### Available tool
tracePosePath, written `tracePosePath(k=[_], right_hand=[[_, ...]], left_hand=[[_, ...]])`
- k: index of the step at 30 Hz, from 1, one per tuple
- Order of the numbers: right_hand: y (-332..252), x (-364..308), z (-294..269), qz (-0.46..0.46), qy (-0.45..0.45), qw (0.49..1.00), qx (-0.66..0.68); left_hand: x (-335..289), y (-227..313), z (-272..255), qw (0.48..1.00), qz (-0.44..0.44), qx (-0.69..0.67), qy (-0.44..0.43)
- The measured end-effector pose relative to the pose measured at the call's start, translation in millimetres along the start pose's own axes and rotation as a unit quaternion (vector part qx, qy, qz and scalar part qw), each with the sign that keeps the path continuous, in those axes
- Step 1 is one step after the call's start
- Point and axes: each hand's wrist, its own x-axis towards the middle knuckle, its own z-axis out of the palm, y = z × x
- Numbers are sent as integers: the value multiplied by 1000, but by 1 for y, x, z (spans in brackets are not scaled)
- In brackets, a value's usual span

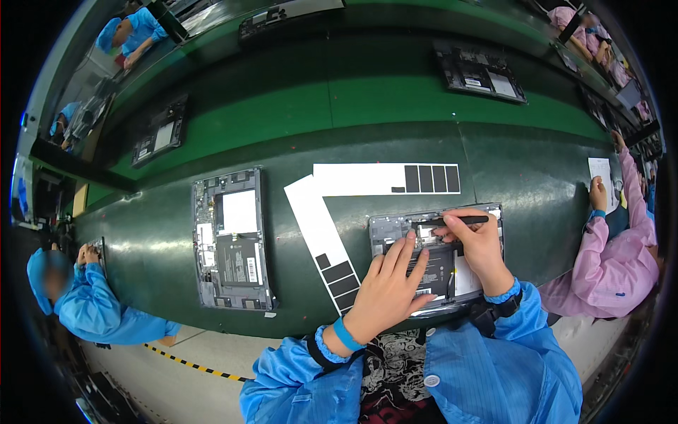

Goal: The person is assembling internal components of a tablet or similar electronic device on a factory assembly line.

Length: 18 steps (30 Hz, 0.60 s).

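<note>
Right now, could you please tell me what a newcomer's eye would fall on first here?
Probably the opened device right of centre, with the left hand spread over it and the right hand holding a slim black tool. Next, two white strips with black blocks: one strip beyond the device, the other slanting to its left. Farther left lies a second opened device.

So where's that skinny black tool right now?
In the head view, the skinny black tool is right of centre, in the person's right hand, over the opened device near its far edge.
</note>
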Motion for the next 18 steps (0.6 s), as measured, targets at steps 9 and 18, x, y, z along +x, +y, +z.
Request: tracePosePath(k=[9,18], right_hand=[[4,-2,0,-13,8,999,31],[3,-3,8,-46,26,997,50]], left_hand=[[10,13,9,992,-8,122,-11],[12,15,15,990,-38,134,18]])
